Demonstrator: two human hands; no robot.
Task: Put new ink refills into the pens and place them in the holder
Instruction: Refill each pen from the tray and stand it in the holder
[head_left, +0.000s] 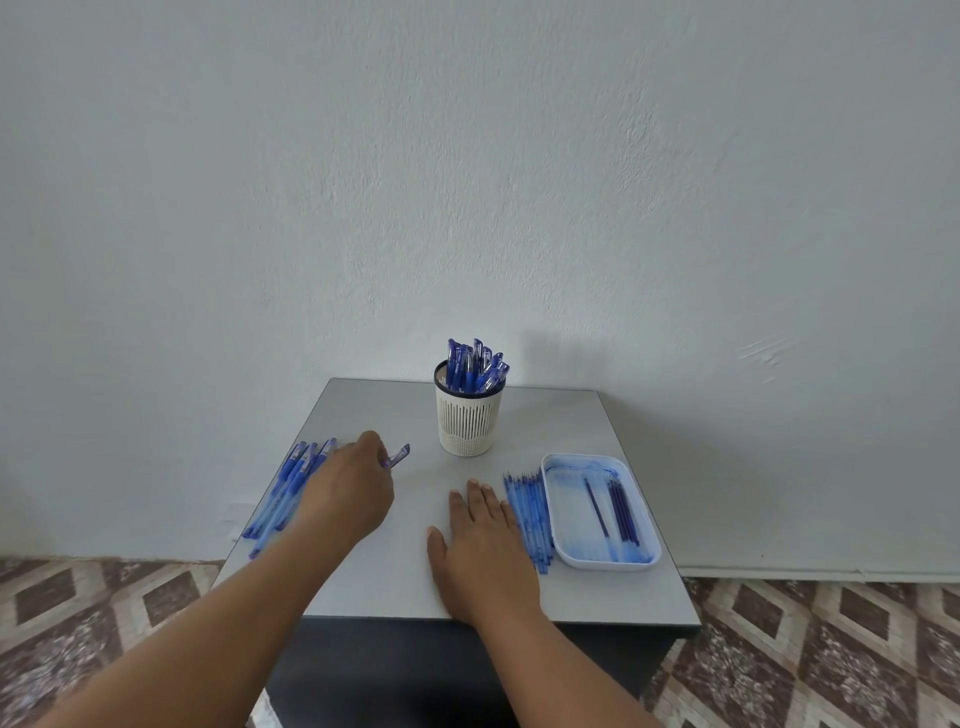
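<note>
With the left hand (353, 493) pinching a pen (397, 457) just left of the holder (469, 415), and the right hand (483, 540) resting flat, lift it clear before uncapping.

Left hand (353, 488) gripping pen (399, 456); right hand (483, 540) flat on table (597, 592).

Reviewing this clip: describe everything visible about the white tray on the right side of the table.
The white tray is a shallow rounded rectangle, plastic by its look, with a raised rim and blue ink smears across its floor. It lies flat near the right edge of the grey table. Inside lie a few dark blue refills, one set apart to the left of the others. A row of refills lies on the table along its left wall. Neither hand touches it; the right hand rests flat beyond that row.
</note>
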